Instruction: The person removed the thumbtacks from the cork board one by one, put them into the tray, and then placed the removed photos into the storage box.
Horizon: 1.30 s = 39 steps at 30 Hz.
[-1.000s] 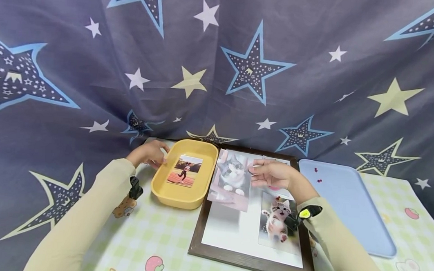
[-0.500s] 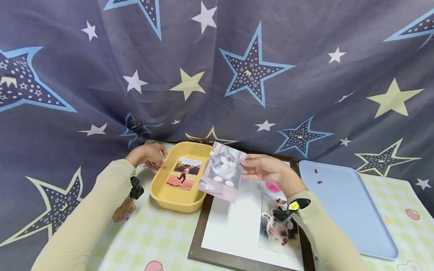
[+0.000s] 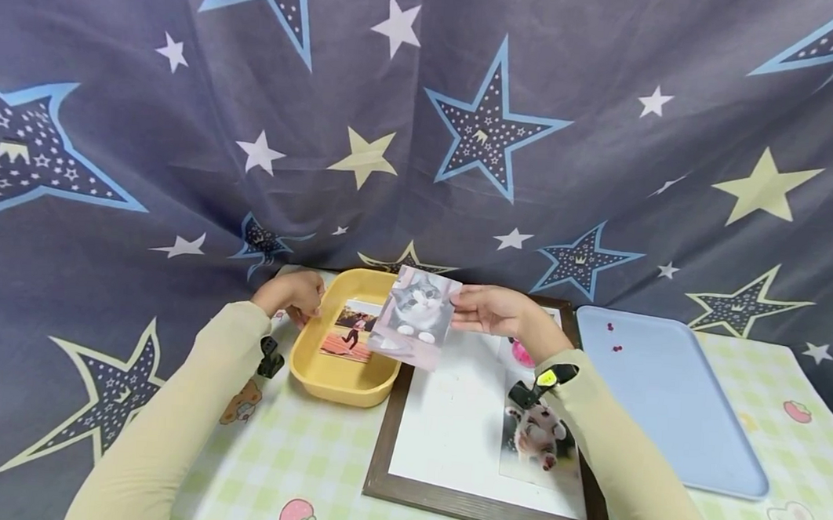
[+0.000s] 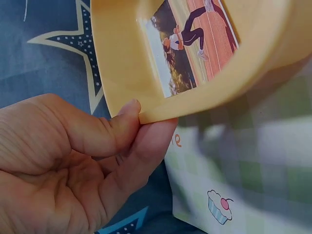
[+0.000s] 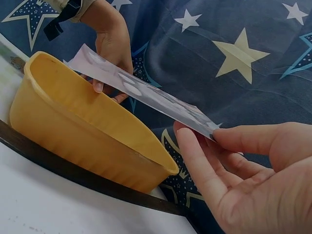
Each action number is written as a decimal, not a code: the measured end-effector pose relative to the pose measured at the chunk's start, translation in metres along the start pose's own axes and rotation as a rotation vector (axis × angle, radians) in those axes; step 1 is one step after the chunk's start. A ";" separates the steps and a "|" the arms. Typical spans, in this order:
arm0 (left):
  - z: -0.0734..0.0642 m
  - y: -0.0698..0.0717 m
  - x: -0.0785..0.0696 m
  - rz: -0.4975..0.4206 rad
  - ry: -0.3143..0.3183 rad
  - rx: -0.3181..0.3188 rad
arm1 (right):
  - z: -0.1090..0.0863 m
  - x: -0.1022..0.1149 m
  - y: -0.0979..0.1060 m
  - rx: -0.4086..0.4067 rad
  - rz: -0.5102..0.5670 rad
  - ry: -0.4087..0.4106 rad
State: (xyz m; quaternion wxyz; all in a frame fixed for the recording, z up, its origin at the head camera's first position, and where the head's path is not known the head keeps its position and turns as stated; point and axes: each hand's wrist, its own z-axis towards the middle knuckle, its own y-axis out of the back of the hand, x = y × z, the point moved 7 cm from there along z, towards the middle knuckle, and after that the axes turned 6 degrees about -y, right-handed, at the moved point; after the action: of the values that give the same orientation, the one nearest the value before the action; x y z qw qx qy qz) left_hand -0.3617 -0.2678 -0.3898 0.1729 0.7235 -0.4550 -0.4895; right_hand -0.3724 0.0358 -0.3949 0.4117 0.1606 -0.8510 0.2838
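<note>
The right hand (image 3: 495, 311) pinched the cat photo (image 3: 416, 319) by its edge partly above the tub (image 3: 341, 385), whose rim the left hand (image 3: 291, 293) pinched, and this photo, seemingly light and easily creased, probably needed such edge holding.

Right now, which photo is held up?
The grey cat photo, in the right grip; the runner photo lies in the yellow tub, the kitten photo on the framed board.
</note>
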 end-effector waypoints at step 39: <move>0.006 0.002 0.017 -0.108 0.017 -0.057 | 0.049 -0.004 -0.055 -0.048 -0.136 -0.074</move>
State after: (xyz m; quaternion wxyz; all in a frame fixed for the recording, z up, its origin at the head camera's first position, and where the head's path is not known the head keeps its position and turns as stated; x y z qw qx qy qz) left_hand -0.3659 -0.2819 -0.4002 0.1706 0.7458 -0.3996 -0.5049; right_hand -0.3715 -0.0377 -0.4029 0.4019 0.2184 -0.8593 0.2287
